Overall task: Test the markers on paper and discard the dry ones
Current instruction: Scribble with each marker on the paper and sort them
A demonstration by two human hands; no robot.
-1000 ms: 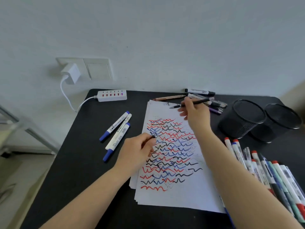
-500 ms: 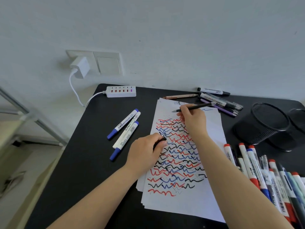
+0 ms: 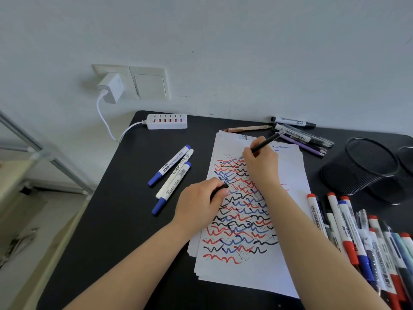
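Observation:
A stack of white paper (image 3: pixel 257 274) covered in red, blue and black squiggles lies in the middle of the black table (image 3: pixel 116 220). My right hand (image 3: pixel 261 163) grips a thin black pen (image 3: pixel 264 144), tip down on the upper part of the paper. My left hand (image 3: pixel 199 203) rests on the paper's left edge, closed around a small black cap (image 3: pixel 220 190). Three white markers with blue caps (image 3: pixel 173 175) lie left of the paper. Several markers (image 3: pixel 362 240) lie in a row at the right.
Two black mesh pen cups (image 3: pixel 366 166) stand at the right. A pencil (image 3: pixel 245 128) and several pens (image 3: pixel 301 136) lie along the wall at the back. A white USB hub (image 3: pixel 166 121) sits at the back left, cabled to a wall charger (image 3: pixel 110 87).
My right hand has brought the pen from above the paper's top down so its tip meets the sheet. The view has shifted right. My left hand keeps the cap in place.

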